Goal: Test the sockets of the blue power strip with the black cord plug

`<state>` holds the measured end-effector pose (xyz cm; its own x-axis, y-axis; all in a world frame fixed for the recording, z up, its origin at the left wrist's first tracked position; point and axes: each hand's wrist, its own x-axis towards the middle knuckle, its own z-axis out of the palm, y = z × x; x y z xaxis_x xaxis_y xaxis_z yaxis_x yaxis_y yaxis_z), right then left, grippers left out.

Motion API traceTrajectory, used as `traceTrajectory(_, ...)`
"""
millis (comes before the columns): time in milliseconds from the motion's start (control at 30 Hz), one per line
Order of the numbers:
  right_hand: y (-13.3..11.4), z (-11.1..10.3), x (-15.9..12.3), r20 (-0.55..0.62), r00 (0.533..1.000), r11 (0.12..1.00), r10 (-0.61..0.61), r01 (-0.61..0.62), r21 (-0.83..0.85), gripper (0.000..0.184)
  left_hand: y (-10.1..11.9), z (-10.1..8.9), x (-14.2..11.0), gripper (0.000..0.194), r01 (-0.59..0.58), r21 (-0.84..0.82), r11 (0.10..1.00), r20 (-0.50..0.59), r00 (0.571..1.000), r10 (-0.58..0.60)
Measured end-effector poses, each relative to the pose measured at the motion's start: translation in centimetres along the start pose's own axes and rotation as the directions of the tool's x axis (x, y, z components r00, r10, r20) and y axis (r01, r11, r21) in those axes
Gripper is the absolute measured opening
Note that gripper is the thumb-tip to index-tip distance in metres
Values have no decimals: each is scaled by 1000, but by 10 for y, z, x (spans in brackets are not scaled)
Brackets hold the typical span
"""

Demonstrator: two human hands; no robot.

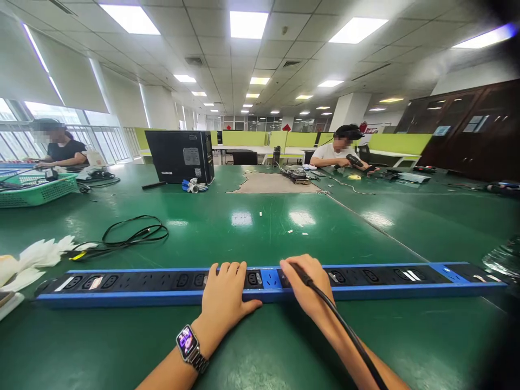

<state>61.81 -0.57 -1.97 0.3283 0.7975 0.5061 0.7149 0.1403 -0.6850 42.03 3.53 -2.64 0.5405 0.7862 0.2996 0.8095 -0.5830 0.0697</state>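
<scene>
A long blue-and-black power strip (154, 280) lies across the green table in front of me, with rows of sockets facing up. My left hand (225, 290) is laid over its middle, fingers reaching to the far edge and thumb along the near edge, bracing it. Just right of the blue centre socket, my right hand (309, 284) grips the end of a black power cord (341, 319) and presses close against the strip's top. The tip of that cord end is hidden by my fingers. Its cable runs back along my right forearm.
A coiled black cable (136, 233) and crumpled white gloves (44, 252) lie left. Farther off are a computer case (179, 154), a green basket (52, 190) and a circuit board (298, 174). One person (341, 146) works across the table, another (60, 146) at far left.
</scene>
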Motion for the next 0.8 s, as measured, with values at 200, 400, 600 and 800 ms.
traceTrajectory(200,-18,23,-5,122,989,961,-84,112,-251,36,-1,3,0,72,-7,5,1000,-18,1000,7)
traceTrajectory(400,-29,27,1,98,988,824,-119,153,-546,37,0,1,0,68,-3,7,1000,-22,1000,3)
traceTrajectory(600,-33,23,4,135,988,728,-75,146,-670,35,1,0,1,72,3,-10,1000,-4,1000,-3)
traceTrajectory(800,-33,21,0,228,973,750,-30,172,-639,36,0,2,0,70,4,-14,1000,-8,1000,-5)
